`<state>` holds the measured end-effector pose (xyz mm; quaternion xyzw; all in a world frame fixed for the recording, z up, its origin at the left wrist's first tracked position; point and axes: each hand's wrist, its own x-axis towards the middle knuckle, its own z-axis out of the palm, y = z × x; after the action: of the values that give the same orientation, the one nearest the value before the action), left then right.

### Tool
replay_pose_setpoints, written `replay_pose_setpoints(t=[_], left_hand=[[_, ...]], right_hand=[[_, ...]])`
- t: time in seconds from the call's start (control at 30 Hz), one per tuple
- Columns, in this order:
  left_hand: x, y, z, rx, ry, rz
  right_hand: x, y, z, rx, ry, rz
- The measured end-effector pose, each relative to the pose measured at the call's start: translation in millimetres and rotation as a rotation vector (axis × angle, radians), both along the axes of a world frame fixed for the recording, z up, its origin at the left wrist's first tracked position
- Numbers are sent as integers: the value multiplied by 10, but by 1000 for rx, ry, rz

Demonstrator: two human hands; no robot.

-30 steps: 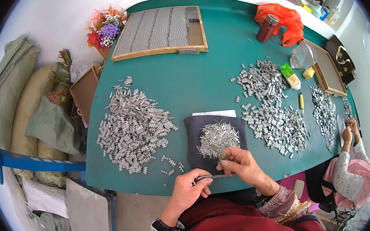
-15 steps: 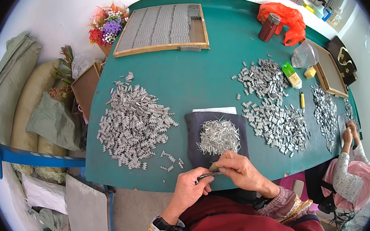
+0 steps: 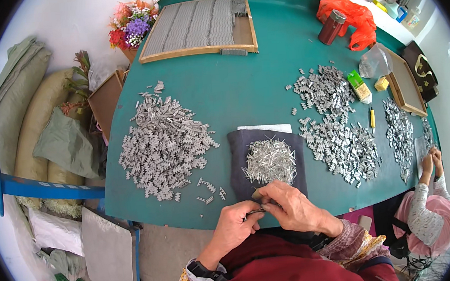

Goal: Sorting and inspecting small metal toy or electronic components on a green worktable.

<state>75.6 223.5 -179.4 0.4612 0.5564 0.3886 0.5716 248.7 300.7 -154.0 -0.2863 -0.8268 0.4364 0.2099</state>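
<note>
My left hand (image 3: pixel 234 228) is closed on a small dark metal piece (image 3: pixel 253 211) at the table's near edge. My right hand (image 3: pixel 294 208) meets it there, thumb and fingers pinched together at the piece's end; whatever sits between those fingertips is too small to make out. A tan cover shows on one fingertip of the right hand. Just beyond the hands, a heap of thin silvery pins (image 3: pixel 269 161) lies on a dark folded cloth (image 3: pixel 241 180). To the left spreads a large pile of toothed grey metal pieces (image 3: pixel 164 146); similar piles (image 3: pixel 339 149) lie to the right.
A wooden-framed tray (image 3: pixel 188 28) of grey rows stands at the far side of the green table (image 3: pixel 278 77). A dark red flask (image 3: pixel 332 27), red plastic bag (image 3: pixel 356 16), green-and-white carton (image 3: pixel 359 86) and yellow-handled tool (image 3: pixel 372 117) lie rightward. Another person (image 3: pixel 427 219) works at the right end.
The whole view has shifted slightly, with the table things appearing a little higher and further right. My hands stay together at the small piece, the right fingers having moved slightly on it.
</note>
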Motion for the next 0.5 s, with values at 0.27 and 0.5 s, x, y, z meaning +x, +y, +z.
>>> replay_pose_setpoints(t=[0.27, 0.5], left_hand=[[-5, 7, -16, 39, 7, -32], [-36, 10, 51, -67, 59, -86]], right_hand=[[-69, 47, 116, 155, -70, 96], [-77, -102, -43, 390, -53, 155]])
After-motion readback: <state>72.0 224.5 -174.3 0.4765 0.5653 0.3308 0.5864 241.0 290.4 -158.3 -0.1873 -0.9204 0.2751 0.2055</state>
